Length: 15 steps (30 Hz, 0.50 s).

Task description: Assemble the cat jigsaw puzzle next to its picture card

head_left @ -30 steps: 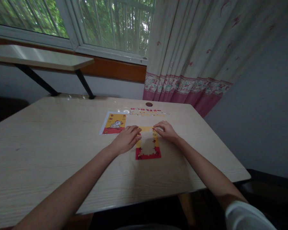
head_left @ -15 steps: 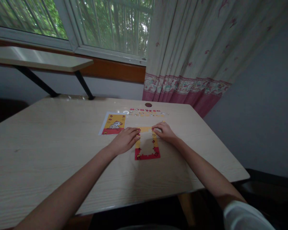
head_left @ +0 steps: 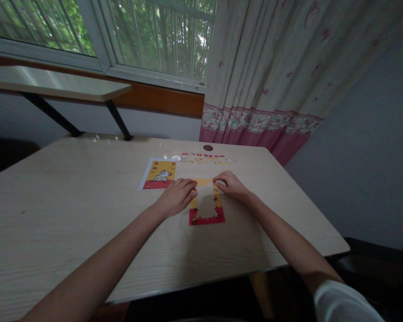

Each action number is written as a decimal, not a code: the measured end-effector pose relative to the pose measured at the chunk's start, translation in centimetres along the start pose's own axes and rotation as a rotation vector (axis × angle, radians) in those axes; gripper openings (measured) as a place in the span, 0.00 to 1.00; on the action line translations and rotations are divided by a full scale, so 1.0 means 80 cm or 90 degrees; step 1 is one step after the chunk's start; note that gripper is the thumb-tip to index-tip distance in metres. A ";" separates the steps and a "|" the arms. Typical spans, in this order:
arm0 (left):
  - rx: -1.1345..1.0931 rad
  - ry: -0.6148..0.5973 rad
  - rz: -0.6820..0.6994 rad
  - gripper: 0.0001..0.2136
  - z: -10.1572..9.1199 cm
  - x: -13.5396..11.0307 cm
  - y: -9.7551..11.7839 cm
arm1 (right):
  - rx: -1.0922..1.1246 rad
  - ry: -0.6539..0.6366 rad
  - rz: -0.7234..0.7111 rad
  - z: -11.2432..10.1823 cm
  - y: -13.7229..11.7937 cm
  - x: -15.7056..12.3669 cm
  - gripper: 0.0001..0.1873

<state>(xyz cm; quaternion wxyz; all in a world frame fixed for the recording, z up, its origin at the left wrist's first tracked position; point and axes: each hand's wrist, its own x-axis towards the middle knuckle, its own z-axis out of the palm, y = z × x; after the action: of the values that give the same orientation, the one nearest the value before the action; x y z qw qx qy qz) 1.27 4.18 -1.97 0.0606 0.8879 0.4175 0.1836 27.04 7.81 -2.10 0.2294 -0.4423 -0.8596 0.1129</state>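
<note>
A jigsaw puzzle border (head_left: 206, 221), yellow above and red along the near side, lies flat on the table as a rectangle with bare tabletop inside. My left hand (head_left: 177, 196) has its fingers closed at the border's upper left corner. At the upper right corner, the thumb and forefinger of my right hand (head_left: 233, 184) pinch the edge. My fingertips hide parts of both corners. Left of the border, partly behind my left hand, lies a picture sheet (head_left: 163, 167) with a white animal on yellow and red. Loose puzzle pieces (head_left: 204, 155) lie in rows beyond the border.
The pale wooden table (head_left: 87, 214) has a round dark cable hole (head_left: 207, 148) near its back edge. A raised shelf (head_left: 53, 82) on black supports stands at the back left. Behind the table are a window (head_left: 157, 40) and a long patterned curtain (head_left: 255, 80).
Both hands stay at the border's upper corners with almost no movement. The whole view has shifted very slightly.
</note>
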 end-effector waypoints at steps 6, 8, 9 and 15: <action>0.016 -0.005 0.002 0.19 -0.001 -0.002 0.003 | 0.011 0.016 0.047 -0.020 0.016 0.015 0.10; 0.012 -0.004 0.005 0.19 0.000 -0.002 0.003 | -0.009 0.046 0.106 -0.030 0.032 0.022 0.11; 0.011 -0.004 0.007 0.19 0.000 -0.002 0.002 | -0.032 0.057 0.134 -0.035 0.042 0.025 0.12; 0.015 -0.004 0.014 0.19 0.002 -0.003 0.001 | -0.145 0.035 0.161 -0.046 0.089 0.036 0.14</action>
<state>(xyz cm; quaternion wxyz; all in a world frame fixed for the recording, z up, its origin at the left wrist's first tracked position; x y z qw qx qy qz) 1.23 3.99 -2.13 0.0494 0.8935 0.4100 0.1765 32.46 14.30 -0.93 0.1852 -0.5731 -0.7977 0.0310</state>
